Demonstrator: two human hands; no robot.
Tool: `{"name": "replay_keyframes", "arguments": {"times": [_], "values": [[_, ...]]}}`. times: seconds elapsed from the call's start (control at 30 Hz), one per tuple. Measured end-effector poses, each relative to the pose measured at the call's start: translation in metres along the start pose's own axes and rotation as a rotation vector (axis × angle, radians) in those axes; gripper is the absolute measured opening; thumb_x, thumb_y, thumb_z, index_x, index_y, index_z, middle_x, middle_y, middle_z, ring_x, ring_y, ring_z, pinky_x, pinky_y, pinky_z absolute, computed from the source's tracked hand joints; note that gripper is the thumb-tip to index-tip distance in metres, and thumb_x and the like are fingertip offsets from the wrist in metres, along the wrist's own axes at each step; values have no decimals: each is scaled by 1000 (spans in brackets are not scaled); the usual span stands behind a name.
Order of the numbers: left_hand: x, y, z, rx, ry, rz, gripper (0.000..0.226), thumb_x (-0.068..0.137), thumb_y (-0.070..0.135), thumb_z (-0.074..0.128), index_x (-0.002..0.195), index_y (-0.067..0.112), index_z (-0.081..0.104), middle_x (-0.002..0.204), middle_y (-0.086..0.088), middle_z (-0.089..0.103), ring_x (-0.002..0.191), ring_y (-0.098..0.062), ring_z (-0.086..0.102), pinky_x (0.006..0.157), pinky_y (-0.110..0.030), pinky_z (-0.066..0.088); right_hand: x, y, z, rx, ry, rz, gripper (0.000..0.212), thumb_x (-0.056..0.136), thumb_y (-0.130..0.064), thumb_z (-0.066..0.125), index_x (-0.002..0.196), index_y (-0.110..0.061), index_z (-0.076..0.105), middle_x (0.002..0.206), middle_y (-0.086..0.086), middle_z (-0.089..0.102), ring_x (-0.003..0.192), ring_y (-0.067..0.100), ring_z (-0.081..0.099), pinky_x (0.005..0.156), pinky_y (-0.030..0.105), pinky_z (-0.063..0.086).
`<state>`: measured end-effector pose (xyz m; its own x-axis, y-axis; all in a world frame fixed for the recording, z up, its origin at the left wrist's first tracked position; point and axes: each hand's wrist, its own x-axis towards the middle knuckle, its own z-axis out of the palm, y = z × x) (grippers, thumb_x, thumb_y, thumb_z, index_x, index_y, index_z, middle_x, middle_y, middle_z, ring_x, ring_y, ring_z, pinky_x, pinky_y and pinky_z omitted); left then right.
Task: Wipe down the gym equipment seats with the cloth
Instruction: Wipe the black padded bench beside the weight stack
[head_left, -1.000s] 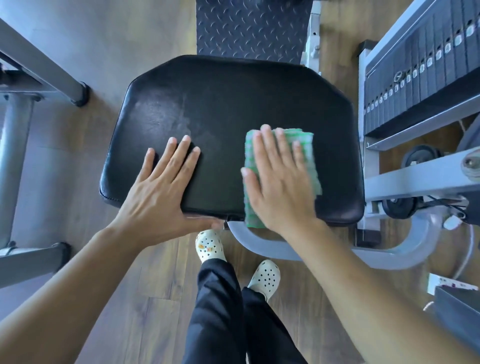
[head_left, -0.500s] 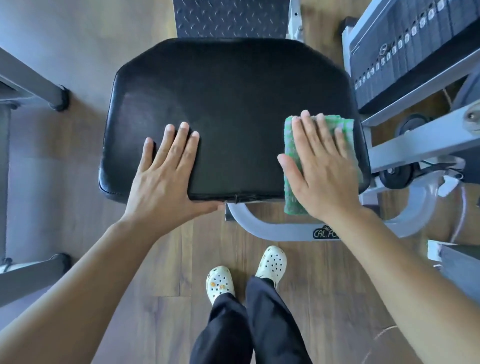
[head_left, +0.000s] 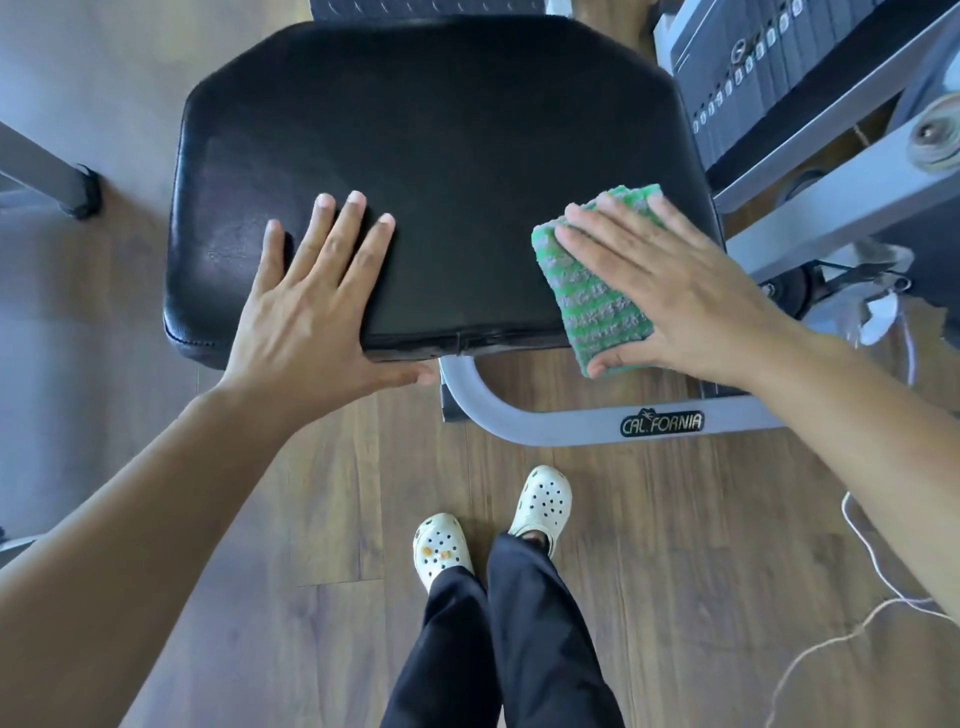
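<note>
A wide black padded seat (head_left: 441, 135) fills the upper middle of the head view. My left hand (head_left: 311, 306) rests flat on its near left part, fingers straight and spread, thumb along the front edge. A folded green and grey striped cloth (head_left: 592, 301) lies on the seat's near right corner, overhanging the front edge. My right hand (head_left: 665, 291) presses flat on top of the cloth with straight fingers pointing left and away.
A grey curved frame tube (head_left: 545, 415) with a brand label runs under the seat's front. A weight stack (head_left: 769, 67) and grey machine beams stand at the right. Another machine's foot (head_left: 78, 192) is at the left. My feet in white clogs (head_left: 540, 499) stand on wood flooring.
My right hand has slid the cloth from the seat's middle to its near right corner and turned it slantwise. My left hand has stayed flat in place. The view has shifted.
</note>
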<state>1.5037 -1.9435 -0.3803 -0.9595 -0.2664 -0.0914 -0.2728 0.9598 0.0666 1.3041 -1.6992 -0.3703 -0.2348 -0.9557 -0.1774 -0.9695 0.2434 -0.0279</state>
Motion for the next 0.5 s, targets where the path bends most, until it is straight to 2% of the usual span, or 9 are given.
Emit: {"name": "replay_keyframes", "arguments": {"times": [0.13, 0.27, 0.4, 0.5], "values": [[0, 1, 3, 40, 6, 21, 122, 57, 70, 68, 150, 8, 20, 158, -14, 17, 145, -33, 13, 113, -58, 15, -8, -1, 10, -6, 114, 50, 110, 70, -66, 60, 153, -9, 16, 160, 8, 15, 147, 26, 13, 120, 47, 11], [0, 3, 4, 55, 20, 19, 117, 61, 68, 69, 150, 8, 20, 157, -14, 18, 145, -34, 13, 113, -59, 16, -1, -20, 13, -28, 195, 108, 109, 70, -67, 62, 152, -9, 20, 159, 9, 20, 146, 28, 20, 119, 47, 15], [-1, 3, 5, 49, 28, 10, 115, 62, 70, 64, 150, 8, 20, 158, -14, 18, 145, -33, 13, 112, -58, 16, 35, -62, 15, -43, 252, 45, 106, 71, -66, 59, 151, -6, 23, 157, 12, 25, 143, 31, 25, 117, 49, 20], [-1, 2, 5, 39, 25, 10, 116, 61, 71, 64, 150, 9, 20, 158, -13, 18, 145, -33, 14, 113, -58, 16, 35, -67, 18, -58, 270, 50, 104, 73, -62, 63, 151, -7, 22, 157, 11, 24, 144, 30, 24, 118, 47, 19]]}}
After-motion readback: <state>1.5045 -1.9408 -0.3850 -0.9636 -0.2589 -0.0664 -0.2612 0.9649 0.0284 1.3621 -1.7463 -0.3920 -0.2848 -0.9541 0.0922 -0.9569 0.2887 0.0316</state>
